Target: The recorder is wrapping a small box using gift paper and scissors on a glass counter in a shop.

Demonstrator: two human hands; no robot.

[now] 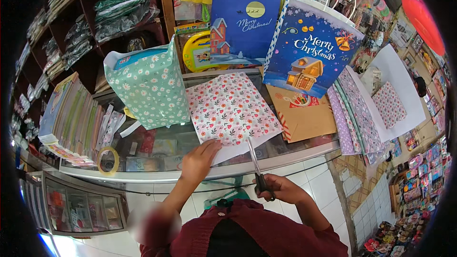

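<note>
A folded sheet of floral wrapping paper (234,109) lies on the glass counter before me, its plain white edge showing along the front. My left hand (201,157) presses on the paper's near left edge. In my right hand (282,188) is a pair of scissors (254,157) with black handles, the blades pointing away from me and their tips at the paper's white edge. The blades look closed or nearly so. Left of the paper, a package in green daisy-print paper (151,89) stands with its top unfolded, and something blue shows inside.
Two blue Christmas gift bags (310,50) stand behind, over a brown paper bag (303,114). More patterned wrapping sheets (351,114) hang at the right end. A roll of tape (108,160), paper strips and a stack of books (71,125) occupy the counter's left. Its metal edge (157,177) faces me.
</note>
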